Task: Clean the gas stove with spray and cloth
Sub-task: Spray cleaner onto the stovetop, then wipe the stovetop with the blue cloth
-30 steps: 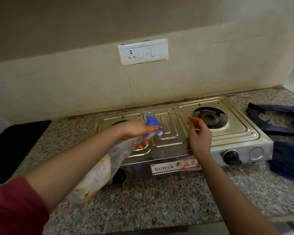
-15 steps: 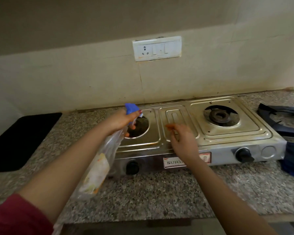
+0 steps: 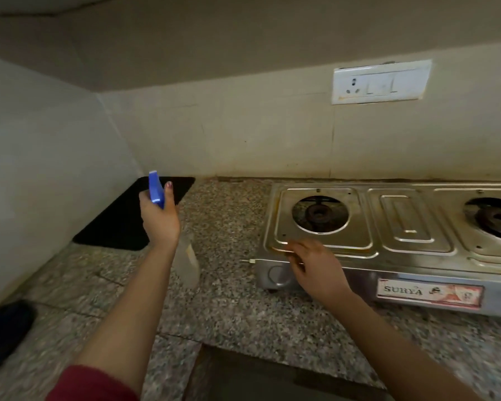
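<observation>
The gas stove (image 3: pixel 402 227) runs off the right edge, its second burner half cut away. A dark shape (image 3: pixel 6 328) at lower left is too blurred to name. The left hand (image 3: pixel 159 221) grips the spray bottle (image 3: pixel 156 192) upright over the counter (image 3: pixel 229 308), left of the stove and apart from it — its clear body smears below the wrist. The right hand (image 3: pixel 315 270) lies loose-fingered on the stove's front left corner, holding nothing. The counter is speckled granite, with a black mat (image 3: pixel 133 215) in the corner — a switch plate (image 3: pixel 381 82) sits on the tiled wall (image 3: pixel 258 134).

**Bottle swung off the stove**

My left grip (image 3: pixel 159 218) has carried the spray bottle (image 3: pixel 187 261) away from the left burner (image 3: pixel 318 214). It is now over the desk (image 3: pixel 229 314), beside the black mat (image 3: pixel 122 224). My right grip (image 3: pixel 315 270) has slid from the middle of the stove (image 3: pixel 402 227) to its front left corner.
</observation>
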